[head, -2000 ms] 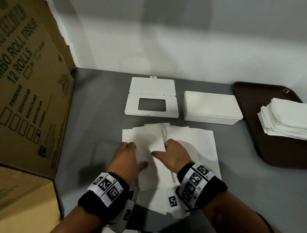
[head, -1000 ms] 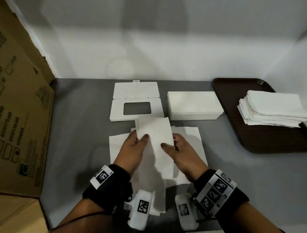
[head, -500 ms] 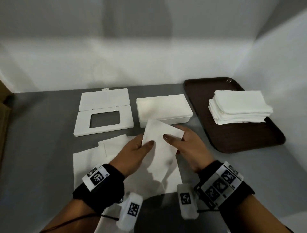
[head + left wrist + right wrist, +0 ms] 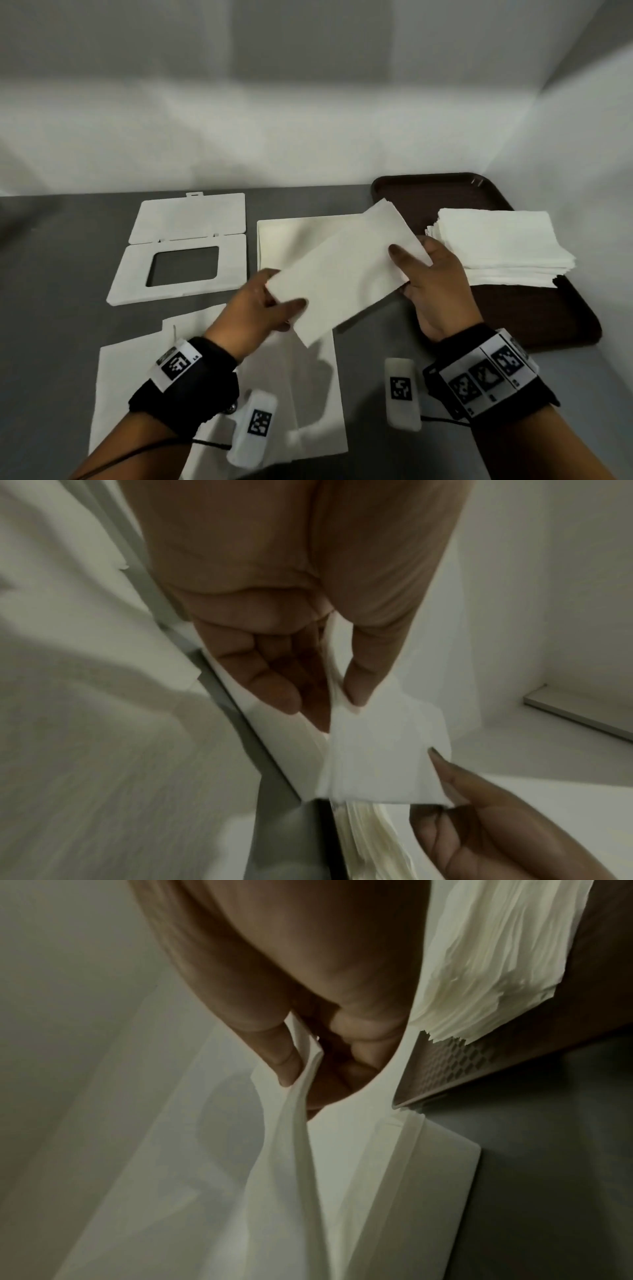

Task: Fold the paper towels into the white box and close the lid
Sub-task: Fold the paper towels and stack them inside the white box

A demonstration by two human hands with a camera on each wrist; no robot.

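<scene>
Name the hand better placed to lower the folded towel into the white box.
Right. The right hand pinches the folded towel end that lies over the white box; the left hand holds the end short of it.

A folded paper towel [image 4: 346,270] is being held up in the air, tilted, over the white box [image 4: 274,236]. The box is sitting open near the back edge of the worktop [image 4: 61,308]. Its white lid [image 4: 181,250] is lying flat just to the left of it, with its flap open and a square hole showing. More flat paper towels [image 4: 130,383] are lying spread out near the front edge. A stack of paper towels [image 4: 496,246] is resting by the right edge.
</scene>
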